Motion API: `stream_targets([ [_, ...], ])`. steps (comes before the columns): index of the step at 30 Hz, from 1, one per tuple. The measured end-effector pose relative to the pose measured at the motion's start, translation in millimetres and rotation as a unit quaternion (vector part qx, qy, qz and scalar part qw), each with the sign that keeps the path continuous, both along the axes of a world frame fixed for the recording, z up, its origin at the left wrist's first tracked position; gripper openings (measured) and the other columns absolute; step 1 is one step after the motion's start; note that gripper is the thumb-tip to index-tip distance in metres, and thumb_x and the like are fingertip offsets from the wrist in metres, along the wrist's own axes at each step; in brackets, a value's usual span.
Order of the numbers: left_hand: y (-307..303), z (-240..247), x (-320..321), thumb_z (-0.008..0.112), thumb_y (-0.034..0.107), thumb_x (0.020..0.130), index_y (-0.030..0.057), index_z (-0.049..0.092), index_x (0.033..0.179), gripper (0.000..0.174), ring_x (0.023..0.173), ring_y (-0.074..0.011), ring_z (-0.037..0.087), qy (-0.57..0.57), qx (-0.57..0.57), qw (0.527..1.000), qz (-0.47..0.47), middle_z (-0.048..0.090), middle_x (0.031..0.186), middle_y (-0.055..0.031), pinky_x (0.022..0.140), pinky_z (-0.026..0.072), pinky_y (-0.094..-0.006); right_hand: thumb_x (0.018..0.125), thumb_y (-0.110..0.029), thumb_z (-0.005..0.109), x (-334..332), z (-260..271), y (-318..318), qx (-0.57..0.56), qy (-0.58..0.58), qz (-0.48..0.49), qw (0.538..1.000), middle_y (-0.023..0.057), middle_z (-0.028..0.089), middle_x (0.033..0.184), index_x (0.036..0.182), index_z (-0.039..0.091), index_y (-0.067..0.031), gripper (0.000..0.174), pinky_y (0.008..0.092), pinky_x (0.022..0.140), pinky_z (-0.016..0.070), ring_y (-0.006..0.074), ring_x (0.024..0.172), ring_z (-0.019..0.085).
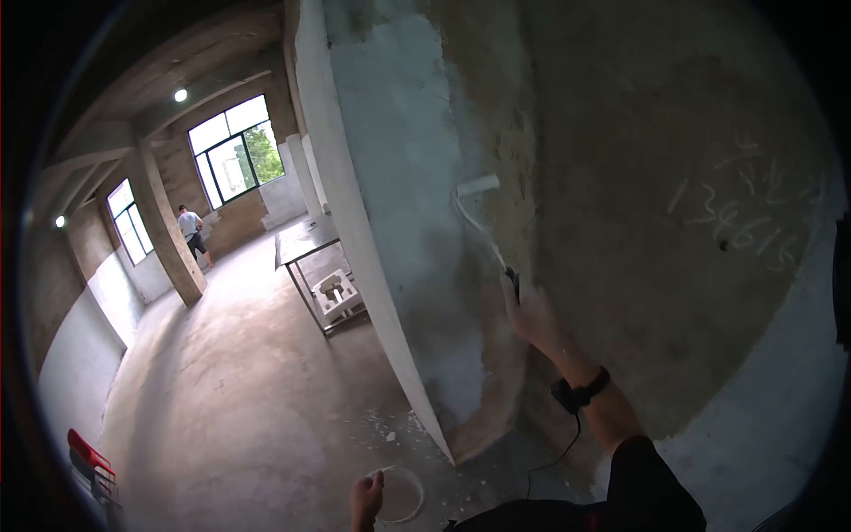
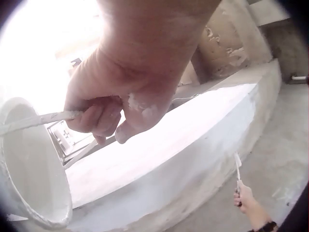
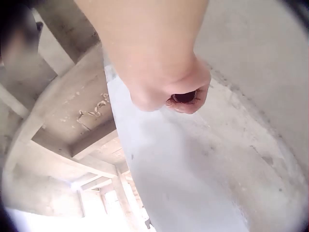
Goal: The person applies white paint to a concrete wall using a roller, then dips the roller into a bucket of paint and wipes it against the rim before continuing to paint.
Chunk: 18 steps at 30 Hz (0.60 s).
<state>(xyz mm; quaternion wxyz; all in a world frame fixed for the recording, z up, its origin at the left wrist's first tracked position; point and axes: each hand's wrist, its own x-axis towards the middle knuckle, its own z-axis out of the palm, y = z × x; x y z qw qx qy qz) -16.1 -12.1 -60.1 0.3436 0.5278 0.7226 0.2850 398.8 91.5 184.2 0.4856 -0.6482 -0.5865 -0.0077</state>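
A paint roller point(image 1: 479, 185) with a white sleeve lies against the wall face point(image 1: 399, 160), near the border between its pale painted part and bare brown plaster. My right hand point(image 1: 532, 317) grips the roller's dark handle, whose butt end shows in the right wrist view point(image 3: 186, 97). Low in the head view, my left hand point(image 1: 366, 504) holds a bucket point(image 1: 423, 498) by its handle. The left wrist view has the fingers curled round the whitish, paint-crusted bucket handle point(image 2: 41, 121). Inside the bucket point(image 2: 36, 164) everything looks white. White smears mark the left hand's skin.
Left of the wall's edge, a metal-framed table point(image 1: 306, 241) stands with a pale object beneath it. A person point(image 1: 191, 232) is far back by the windows. Red and dark chairs point(image 1: 93, 461) stand at lower left. White flecks point(image 1: 390, 435) dot the floor near the wall base.
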Motion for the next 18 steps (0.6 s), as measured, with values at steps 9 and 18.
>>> stream_targets([
  [9, 3, 13, 11, 0.060, 0.039, 0.088, -0.0059, 0.069, 0.079, 0.047, 0.066, -0.0249, 0.065, -0.012, -0.002, 1.000, -0.004, 0.066, 0.068, -0.0203, 0.064, 0.0484, -0.0367, 0.096, -0.039, 0.042, 42, 117, 112, 0.283, -0.125, -0.017, 0.951, 0.0281, 0.063, 0.093, 0.096, 0.062, 0.0076, 0.051, 0.0486, 0.084, 0.0440, 0.0478, 0.093, 0.057],
  [18, 17, 12, 16, 0.061, 0.041, 0.088, -0.0042, 0.069, 0.081, 0.046, 0.067, -0.0265, 0.066, 0.001, -0.010, 1.000, -0.023, 0.066, 0.069, -0.0198, 0.065, 0.0487, -0.0370, 0.097, -0.043, 0.039, 19, 288, 76, 0.102, 0.001, 0.082, 0.991, 0.0137, 0.053, 0.055, 0.072, 0.055, 0.0041, 0.056, 0.0440, 0.060, 0.0463, 0.0311, 0.052, 0.056],
])
